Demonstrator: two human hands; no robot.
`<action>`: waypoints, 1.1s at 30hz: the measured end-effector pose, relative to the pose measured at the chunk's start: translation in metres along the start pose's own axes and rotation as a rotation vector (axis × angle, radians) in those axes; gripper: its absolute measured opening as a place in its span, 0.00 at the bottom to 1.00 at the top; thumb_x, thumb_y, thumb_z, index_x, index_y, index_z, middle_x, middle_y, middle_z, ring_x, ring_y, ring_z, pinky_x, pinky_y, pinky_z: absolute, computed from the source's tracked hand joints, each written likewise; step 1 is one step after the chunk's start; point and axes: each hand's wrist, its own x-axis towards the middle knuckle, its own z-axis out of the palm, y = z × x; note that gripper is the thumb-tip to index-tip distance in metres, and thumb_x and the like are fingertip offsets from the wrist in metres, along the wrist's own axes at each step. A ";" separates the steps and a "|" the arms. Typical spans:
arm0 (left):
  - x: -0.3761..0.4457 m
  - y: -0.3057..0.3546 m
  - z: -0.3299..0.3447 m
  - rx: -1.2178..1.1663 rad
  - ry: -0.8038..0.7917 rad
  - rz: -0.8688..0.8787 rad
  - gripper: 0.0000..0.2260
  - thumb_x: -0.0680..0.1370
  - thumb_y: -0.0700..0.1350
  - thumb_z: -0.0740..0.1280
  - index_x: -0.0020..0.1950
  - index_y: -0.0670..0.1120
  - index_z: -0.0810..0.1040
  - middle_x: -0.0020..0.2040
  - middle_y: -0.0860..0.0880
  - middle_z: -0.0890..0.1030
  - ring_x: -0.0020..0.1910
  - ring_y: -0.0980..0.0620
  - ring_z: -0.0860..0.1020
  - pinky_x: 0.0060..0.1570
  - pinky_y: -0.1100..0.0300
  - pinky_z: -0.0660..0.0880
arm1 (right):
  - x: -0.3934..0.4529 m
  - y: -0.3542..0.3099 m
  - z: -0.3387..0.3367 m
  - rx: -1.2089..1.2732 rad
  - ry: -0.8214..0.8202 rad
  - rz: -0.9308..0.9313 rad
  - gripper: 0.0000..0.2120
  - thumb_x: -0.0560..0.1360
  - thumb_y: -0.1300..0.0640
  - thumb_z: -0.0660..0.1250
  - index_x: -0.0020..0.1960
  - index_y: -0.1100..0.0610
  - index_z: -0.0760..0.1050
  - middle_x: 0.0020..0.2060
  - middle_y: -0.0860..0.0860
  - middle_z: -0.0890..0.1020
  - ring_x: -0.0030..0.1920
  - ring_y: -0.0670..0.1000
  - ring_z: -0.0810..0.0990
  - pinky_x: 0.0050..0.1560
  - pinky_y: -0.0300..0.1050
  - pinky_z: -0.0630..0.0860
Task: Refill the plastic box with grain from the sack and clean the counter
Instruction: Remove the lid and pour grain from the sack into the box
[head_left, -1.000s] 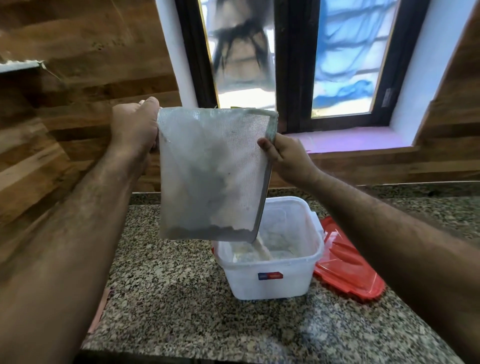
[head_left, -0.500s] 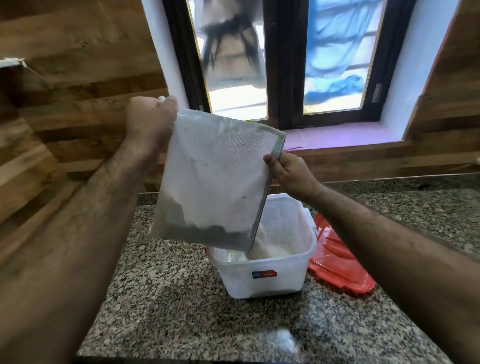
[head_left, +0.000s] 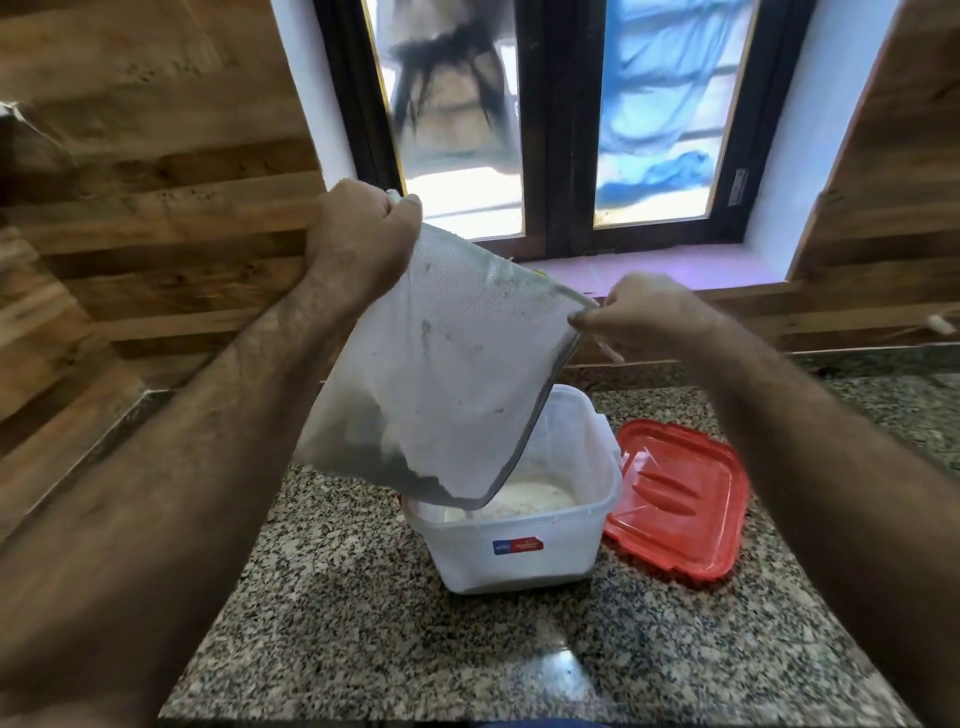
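Note:
A white woven sack (head_left: 447, 374) hangs upside down and tilted over a translucent white plastic box (head_left: 519, 561) on the granite counter. My left hand (head_left: 363, 234) grips the sack's upper left corner high up. My right hand (head_left: 639, 312) pinches its upper right corner, lower down. The sack's open mouth points down into the box's left side. Pale grain (head_left: 524, 501) lies in the bottom of the box. The sack hides the box's back left part.
A red lid (head_left: 685, 499) lies flat on the counter, touching the box's right side. The speckled granite counter (head_left: 415, 649) runs to a front edge at the bottom. Wood-panelled walls rise left and right, with a dark-framed window (head_left: 556, 130) and sill behind.
The sack has tipped from hanging straight to slanted, my left hand rising and my right hand shifting from its side edge to the top right corner. More grain lies in the box.

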 end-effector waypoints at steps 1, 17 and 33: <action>-0.001 0.003 0.003 0.029 -0.014 0.018 0.24 0.86 0.50 0.64 0.31 0.45 0.72 0.27 0.48 0.69 0.26 0.52 0.65 0.40 0.56 0.76 | -0.002 -0.004 -0.010 -0.022 0.093 -0.040 0.21 0.80 0.38 0.71 0.42 0.56 0.81 0.36 0.52 0.82 0.35 0.49 0.78 0.32 0.42 0.68; -0.016 0.016 0.043 0.048 -0.171 0.093 0.26 0.88 0.57 0.61 0.39 0.40 0.81 0.32 0.45 0.76 0.30 0.51 0.73 0.36 0.55 0.75 | -0.002 -0.049 0.052 0.651 0.183 -0.261 0.07 0.85 0.55 0.68 0.53 0.59 0.80 0.43 0.51 0.81 0.47 0.52 0.80 0.49 0.47 0.76; -0.116 -0.204 0.038 -0.311 -0.222 -0.808 0.32 0.80 0.75 0.58 0.57 0.46 0.81 0.53 0.45 0.85 0.50 0.44 0.81 0.45 0.53 0.74 | -0.005 -0.012 0.109 1.310 -0.071 0.019 0.04 0.86 0.58 0.65 0.56 0.56 0.79 0.47 0.56 0.83 0.47 0.58 0.82 0.53 0.60 0.82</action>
